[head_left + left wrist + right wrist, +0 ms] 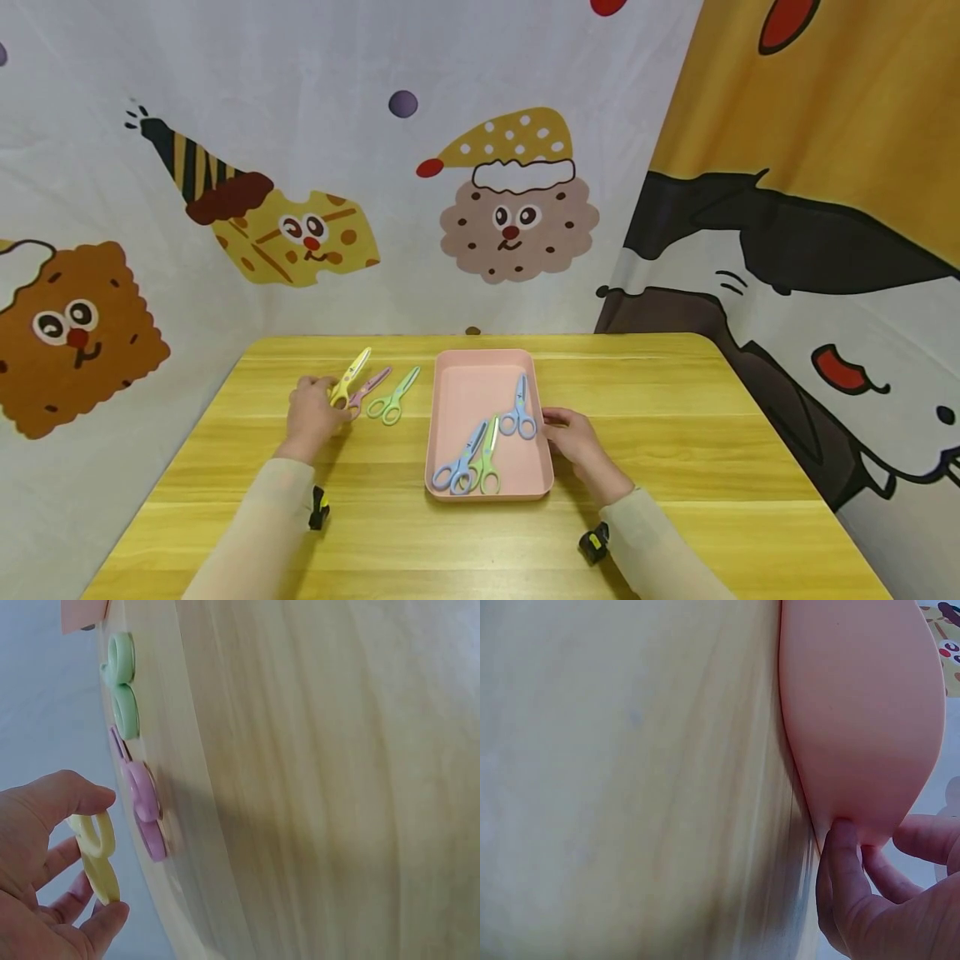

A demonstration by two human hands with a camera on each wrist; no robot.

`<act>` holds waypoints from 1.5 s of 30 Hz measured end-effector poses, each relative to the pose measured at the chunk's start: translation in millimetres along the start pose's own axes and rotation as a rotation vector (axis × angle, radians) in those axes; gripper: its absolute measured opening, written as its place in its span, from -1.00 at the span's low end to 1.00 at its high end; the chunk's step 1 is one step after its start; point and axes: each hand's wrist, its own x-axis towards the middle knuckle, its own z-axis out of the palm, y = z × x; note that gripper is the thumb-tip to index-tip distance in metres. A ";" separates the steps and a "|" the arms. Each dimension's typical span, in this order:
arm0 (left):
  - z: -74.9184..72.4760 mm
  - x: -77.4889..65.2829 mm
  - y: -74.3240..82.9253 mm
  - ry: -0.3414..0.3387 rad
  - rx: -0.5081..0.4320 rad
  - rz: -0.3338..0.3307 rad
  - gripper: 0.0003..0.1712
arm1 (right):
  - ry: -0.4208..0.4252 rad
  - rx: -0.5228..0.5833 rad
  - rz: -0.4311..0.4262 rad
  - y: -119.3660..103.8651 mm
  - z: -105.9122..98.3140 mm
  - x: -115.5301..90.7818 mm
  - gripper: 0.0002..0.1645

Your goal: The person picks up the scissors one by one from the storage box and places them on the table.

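Note:
My left hand (311, 415) pinches the yellow scissors (348, 379) by their handle loops, thumb on one side and fingers on the other. In the left wrist view those yellow handles (97, 847) stand off the tabletop. Beside them the pink scissors (369, 389) and a light green pair (394, 397) lie on the table. At the middle is a shallow pink tray (468, 375) holding two blue scissors (519, 408) and one green pair (489, 457). My right hand (576, 437) grips the tray's right side, fingers against the outer wall and thumb near the rim.
The wooden table (667, 467) reaches back to a wall cloth (405, 250) printed with cartoon snacks. A black wrist device (318, 508) sits by the left sleeve, another black device (595, 543) by the right sleeve.

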 end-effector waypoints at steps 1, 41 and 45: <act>-0.8 0.0 -0.9 0.001 0.003 0.003 -0.32 | 0.002 0.001 0.001 -0.2 0.0 0.0 -0.56; -21.4 -2.0 -28.3 -0.044 0.125 0.019 -0.38 | 0.009 -0.019 0.008 3.5 1.0 3.5 -0.55; -23.0 -1.4 -31.4 -0.046 0.153 0.021 -0.42 | 0.011 -0.019 0.006 3.5 1.1 3.5 -0.55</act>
